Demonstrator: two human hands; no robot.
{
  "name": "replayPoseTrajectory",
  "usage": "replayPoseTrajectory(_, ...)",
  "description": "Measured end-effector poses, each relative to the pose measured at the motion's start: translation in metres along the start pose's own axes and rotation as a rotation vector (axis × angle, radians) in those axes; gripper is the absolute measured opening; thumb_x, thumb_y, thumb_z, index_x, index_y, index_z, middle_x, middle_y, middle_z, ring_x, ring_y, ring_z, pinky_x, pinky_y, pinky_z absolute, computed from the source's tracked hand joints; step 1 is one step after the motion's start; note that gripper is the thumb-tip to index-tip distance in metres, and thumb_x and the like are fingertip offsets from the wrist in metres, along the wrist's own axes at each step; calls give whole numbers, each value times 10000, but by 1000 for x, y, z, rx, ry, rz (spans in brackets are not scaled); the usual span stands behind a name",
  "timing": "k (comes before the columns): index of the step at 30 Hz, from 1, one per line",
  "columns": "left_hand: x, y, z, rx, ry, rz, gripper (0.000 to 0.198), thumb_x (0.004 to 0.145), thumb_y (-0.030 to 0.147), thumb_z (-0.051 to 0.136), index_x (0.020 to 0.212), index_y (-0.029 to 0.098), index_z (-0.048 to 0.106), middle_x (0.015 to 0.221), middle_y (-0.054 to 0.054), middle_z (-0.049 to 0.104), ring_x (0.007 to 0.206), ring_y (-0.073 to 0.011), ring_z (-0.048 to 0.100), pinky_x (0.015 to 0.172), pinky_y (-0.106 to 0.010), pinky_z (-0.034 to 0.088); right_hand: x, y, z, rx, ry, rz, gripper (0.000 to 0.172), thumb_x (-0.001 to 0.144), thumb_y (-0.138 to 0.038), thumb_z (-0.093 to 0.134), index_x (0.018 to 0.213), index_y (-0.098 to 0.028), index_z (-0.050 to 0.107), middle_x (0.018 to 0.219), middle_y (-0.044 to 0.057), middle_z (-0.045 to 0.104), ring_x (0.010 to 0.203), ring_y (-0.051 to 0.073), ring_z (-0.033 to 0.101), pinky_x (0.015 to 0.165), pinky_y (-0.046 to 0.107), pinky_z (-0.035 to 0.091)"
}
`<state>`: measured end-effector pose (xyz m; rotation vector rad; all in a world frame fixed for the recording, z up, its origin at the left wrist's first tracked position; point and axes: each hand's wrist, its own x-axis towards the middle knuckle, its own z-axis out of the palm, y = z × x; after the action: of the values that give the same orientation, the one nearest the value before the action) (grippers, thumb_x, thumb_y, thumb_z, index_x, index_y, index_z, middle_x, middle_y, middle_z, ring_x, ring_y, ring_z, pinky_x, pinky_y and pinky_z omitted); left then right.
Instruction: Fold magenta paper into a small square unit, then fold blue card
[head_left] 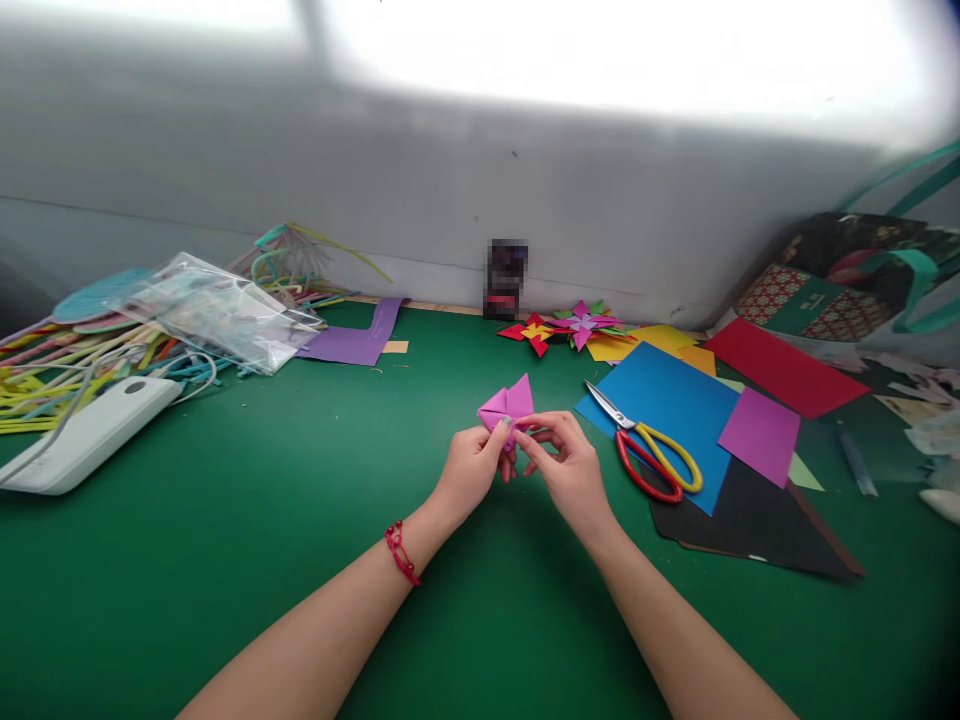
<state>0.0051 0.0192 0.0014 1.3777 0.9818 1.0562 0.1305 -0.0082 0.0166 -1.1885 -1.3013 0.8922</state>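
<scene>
A folded pink paper piece [508,404] is held just above the green table [225,560], near its middle. My left hand [472,468] pinches the piece's lower edge with thumb and fingers closed; a red bracelet sits on that wrist. My right hand [568,462] pinches the same piece from the right side, fingers curled together. Both forearms reach in from the bottom of the view.
Yellow-and-red-handled scissors [646,450] lie on a blue sheet [664,398] to the right, beside purple [762,434], red [784,366] and black sheets. Finished paper stars [574,326] sit by the wall. A white device [86,436], a plastic bag [217,310] and coloured strips lie left.
</scene>
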Motion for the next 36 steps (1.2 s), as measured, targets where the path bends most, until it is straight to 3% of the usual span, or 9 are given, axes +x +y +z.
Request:
replayPoseTrajectory(4,-2,-1,1,7,-40,25,458,864,410,367,587,118,586,522,-30,587,520,-133,570,572,-240,454,2,4,0,-21,-12,-6,177,742,-360,612,835,-210,620,890,37,479,697,142,557,502,237,519)
replayPoseTrajectory(8,-2,-6,1,70,30,17,411,834,429,425,694,115,650,637,-52,644,613,-156,587,581,-242,457,6,11,-4,-45,-18,-6,172,739,-363,616,812,-207,616,922,27,450,688,127,562,573,267,535)
replayPoseTrajectory(15,0,-7,2,-25,28,-25,406,811,442,464,748,101,674,681,-72,657,656,-172,600,645,-267,475,8,12,-8,-228,-10,-133,112,767,-317,595,828,-229,625,909,34,455,854,174,542,648,276,522)
replayPoseTrajectory(21,5,-5,0,-142,-21,-128,376,763,444,537,719,94,668,671,-65,642,667,-167,588,690,-282,473,8,16,-8,-163,42,-119,121,773,-325,582,833,-227,619,1103,66,435,1011,212,508,683,282,529)
replayPoseTrajectory(25,7,-4,-1,-99,-24,-147,356,738,435,571,668,96,657,651,-51,636,671,-161,579,687,-266,453,11,21,-8,4,-34,-43,167,759,-319,602,890,-216,581,968,50,542,872,182,574,692,289,519)
replayPoseTrajectory(28,7,-4,-2,-92,14,-115,301,707,396,621,769,104,655,724,-48,644,718,-163,580,686,-255,452,13,24,-10,35,-48,-17,158,746,-327,616,829,-198,581,813,24,589,782,171,589,728,302,497)
replayPoseTrajectory(31,9,-3,-4,-183,13,-112,317,703,373,635,904,127,629,856,-56,648,803,-171,586,726,-268,471,14,25,-13,-2,-56,12,183,718,-357,637,774,-187,596,788,30,610,766,183,592,734,313,485)
replayPoseTrajectory(36,11,-5,-11,-325,-84,-214,325,748,398,580,909,122,641,865,-75,667,819,-196,615,773,-333,495,17,27,-19,-55,-124,29,181,711,-361,641,773,-192,625,779,31,618,753,185,594,733,328,483)
